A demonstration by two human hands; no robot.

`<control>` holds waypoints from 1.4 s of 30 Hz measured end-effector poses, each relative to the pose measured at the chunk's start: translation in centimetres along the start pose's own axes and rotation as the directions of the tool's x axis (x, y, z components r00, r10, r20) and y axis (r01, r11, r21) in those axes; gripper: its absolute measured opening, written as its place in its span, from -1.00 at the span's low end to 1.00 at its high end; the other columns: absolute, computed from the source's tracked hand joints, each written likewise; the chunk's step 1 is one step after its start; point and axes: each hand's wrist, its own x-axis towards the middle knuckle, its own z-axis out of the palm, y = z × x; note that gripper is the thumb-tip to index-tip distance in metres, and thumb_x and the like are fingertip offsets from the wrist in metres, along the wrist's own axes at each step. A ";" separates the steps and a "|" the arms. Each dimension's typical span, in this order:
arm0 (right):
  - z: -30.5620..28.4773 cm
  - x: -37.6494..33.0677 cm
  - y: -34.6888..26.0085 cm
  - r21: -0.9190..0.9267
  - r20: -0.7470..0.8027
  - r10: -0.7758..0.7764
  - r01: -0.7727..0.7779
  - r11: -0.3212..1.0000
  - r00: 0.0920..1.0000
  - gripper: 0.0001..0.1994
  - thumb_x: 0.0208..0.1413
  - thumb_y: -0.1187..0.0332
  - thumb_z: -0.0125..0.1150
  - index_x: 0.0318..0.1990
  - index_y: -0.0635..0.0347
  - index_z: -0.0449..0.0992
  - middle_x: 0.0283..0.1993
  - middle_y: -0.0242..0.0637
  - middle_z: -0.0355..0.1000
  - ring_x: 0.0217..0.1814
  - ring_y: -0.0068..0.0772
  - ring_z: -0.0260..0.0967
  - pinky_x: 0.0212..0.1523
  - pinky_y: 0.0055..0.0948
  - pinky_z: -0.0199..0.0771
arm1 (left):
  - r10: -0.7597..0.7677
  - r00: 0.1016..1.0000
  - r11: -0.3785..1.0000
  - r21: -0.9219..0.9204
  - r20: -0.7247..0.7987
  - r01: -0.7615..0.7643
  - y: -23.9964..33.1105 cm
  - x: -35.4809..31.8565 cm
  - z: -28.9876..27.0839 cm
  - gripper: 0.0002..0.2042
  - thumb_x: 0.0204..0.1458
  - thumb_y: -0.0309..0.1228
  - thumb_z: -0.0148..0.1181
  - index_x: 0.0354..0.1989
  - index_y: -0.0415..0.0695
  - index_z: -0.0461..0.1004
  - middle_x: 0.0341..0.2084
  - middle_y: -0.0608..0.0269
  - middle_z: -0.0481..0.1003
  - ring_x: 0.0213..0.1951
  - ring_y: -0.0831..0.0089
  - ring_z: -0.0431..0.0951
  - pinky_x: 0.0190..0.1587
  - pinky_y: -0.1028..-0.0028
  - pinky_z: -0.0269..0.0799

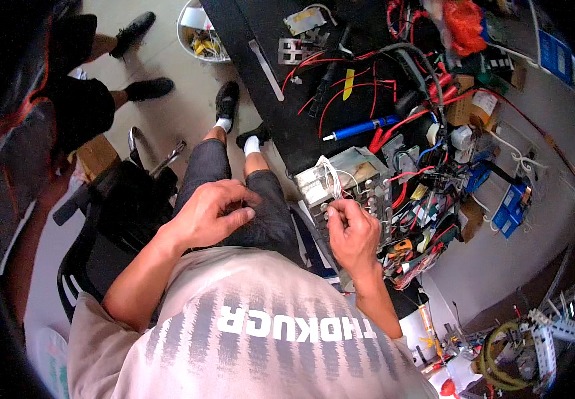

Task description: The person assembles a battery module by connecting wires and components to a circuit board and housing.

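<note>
My right hand (355, 238) is closed in a pinch at the ends of a bundle of thin white wires (331, 174). The wires lie across a silver-wrapped block (313, 186) at the table's near edge. Beside that block, a grey assembly with several round metal parts (375, 203) sits partly behind my fingers. Over my lap, my left hand (211, 211) hovers with bent fingers, thumb and forefinger apart and nothing visible between them. A blue pen-shaped tool with a white tip (360, 128) lies farther up the black table (287, 130).
Red cables (341, 86), a yellow strip (348, 85) and a flat metal strip (266, 70) lie on the table. Tangled wires and tools (427, 219) crowd its right side. A white bin (201, 33) stands beyond the table's left edge. Another person's legs (95, 100) are at far left.
</note>
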 end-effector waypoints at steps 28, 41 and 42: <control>0.8 -22.2 10.3 0.441 -0.423 0.374 -0.173 0.881 0.825 -0.78 0.37 0.25 0.26 -0.15 0.25 0.65 -0.55 -0.25 0.54 -0.51 -0.35 0.54 -0.39 -0.30 0.49 | -0.124 0.915 0.978 0.111 -0.384 0.179 0.2 -6.3 11.2 -0.70 0.22 -0.33 0.28 -0.01 -0.31 0.62 -0.27 0.02 0.67 -0.25 0.25 0.66 -0.07 0.28 0.55; 12.7 -39.1 17.5 0.524 -0.256 0.598 -0.410 0.746 0.760 -0.60 0.23 0.31 0.37 0.16 0.30 0.56 -0.19 -0.07 0.66 -0.20 -0.06 0.64 -0.08 -0.17 0.59 | 0.362 0.907 0.517 0.856 -0.215 -0.004 6.0 -0.3 18.2 -0.25 0.08 -0.36 0.36 0.51 -0.01 0.24 0.39 0.00 0.34 0.35 -0.11 0.36 0.35 0.03 0.39; 12.7 -38.9 17.3 0.573 -0.219 0.624 -0.419 0.705 0.750 -0.61 0.23 0.28 0.38 0.12 0.32 0.56 -0.12 0.00 0.65 -0.12 0.02 0.63 0.00 -0.10 0.58 | 0.364 0.907 0.500 0.866 -0.209 -0.001 5.7 -0.4 18.1 -0.22 0.06 -0.37 0.37 0.51 -0.04 0.23 0.39 0.01 0.34 0.34 -0.11 0.37 0.35 0.05 0.39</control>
